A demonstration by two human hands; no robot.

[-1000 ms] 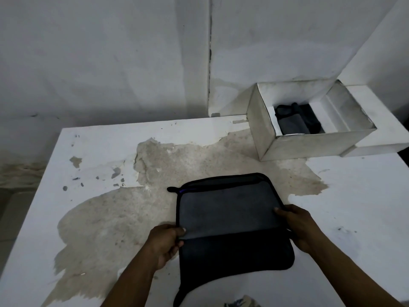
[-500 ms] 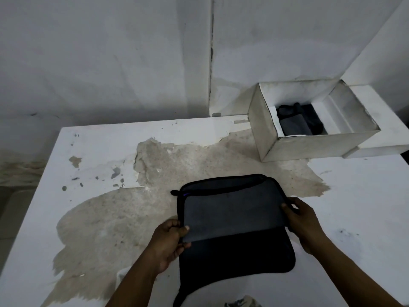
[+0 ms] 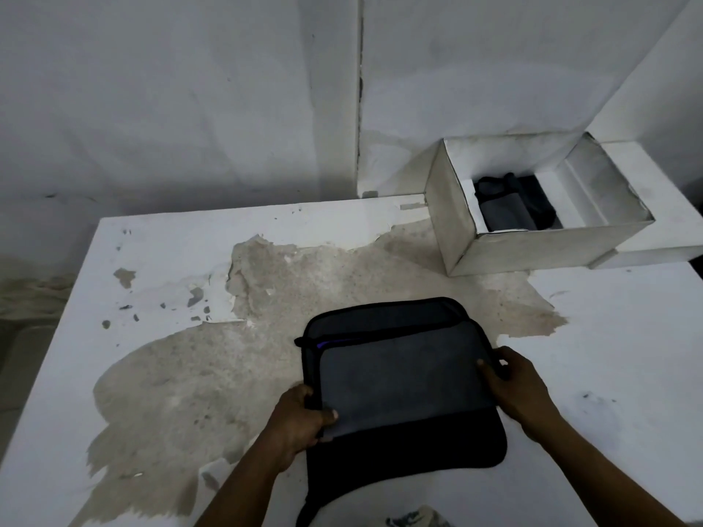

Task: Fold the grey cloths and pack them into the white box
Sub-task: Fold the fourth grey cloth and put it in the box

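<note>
Folded top layer of the grey cloth (image 3: 403, 382) now sits nearer the person than a second ago, leaving a wider strip of the lower layer showing along the far edge. Both hands have shifted from the flap's near corners to its side edges.

White table (image 3: 627, 355) fills most of the view, paint peeled off in a big tan patch (image 3: 304, 298) across its middle. White box (image 3: 532, 249) stands open-topped at the far right of the table, against the wall. Just beside it on the right is a lower white slab (image 3: 677, 222), touching it.

The cloth lies flat at the near middle of the table, well apart from the box. It is dark-bordered with rounded corners; the lighter grey panel is doubled over a darker near part, which runs down to the table's near edge. A short purple mark (image 3: 331, 342) shows at its far left corner.

Left hand (image 3: 300, 416) grasps the cloth's left edge, thumb on top, fingers curled under. Right hand (image 3: 521, 389) grasps the right edge, thumb over the top layer, fingers wrapped round the border.

Inside the box lie dark folded cloths (image 3: 509, 209), at its left end.

A shoe tip (image 3: 412, 521) shows at the bottom edge.
</note>
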